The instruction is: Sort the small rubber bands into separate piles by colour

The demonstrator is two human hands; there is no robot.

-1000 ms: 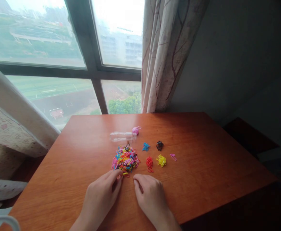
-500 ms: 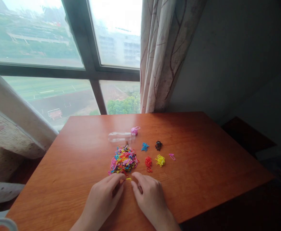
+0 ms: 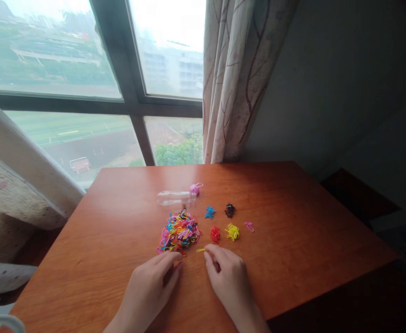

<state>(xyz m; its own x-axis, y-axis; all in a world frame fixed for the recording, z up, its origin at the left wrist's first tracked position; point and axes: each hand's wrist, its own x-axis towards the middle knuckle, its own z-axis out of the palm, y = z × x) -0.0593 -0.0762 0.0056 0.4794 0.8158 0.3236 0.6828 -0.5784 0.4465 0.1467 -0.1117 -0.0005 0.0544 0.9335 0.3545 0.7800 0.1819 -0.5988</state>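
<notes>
Pinched at the fingertips of my right hand (image 3: 225,268) is a yellow rubber band (image 3: 200,250), its loop sticking out to the left. My left hand (image 3: 156,277) rests at the near edge of a mixed pile of coloured rubber bands (image 3: 180,231), thumb and forefinger slightly apart with nothing visible between them. Right of that pile lie small single-colour heaps: blue bands (image 3: 209,212), black bands (image 3: 229,210), red bands (image 3: 215,234) and yellow bands (image 3: 232,232). Farther right is a pink band (image 3: 249,226).
Behind the mixed pile a clear plastic bottle (image 3: 175,198) lies on its side, near a pink cap with a loop (image 3: 195,189). Everything sits on a brown wooden table (image 3: 112,231). A window and curtains (image 3: 223,92) stand beyond the table's far edge.
My right hand has moved right and slightly away from me, carrying the yellow rubber band from between the two hands. My left hand has barely moved.
</notes>
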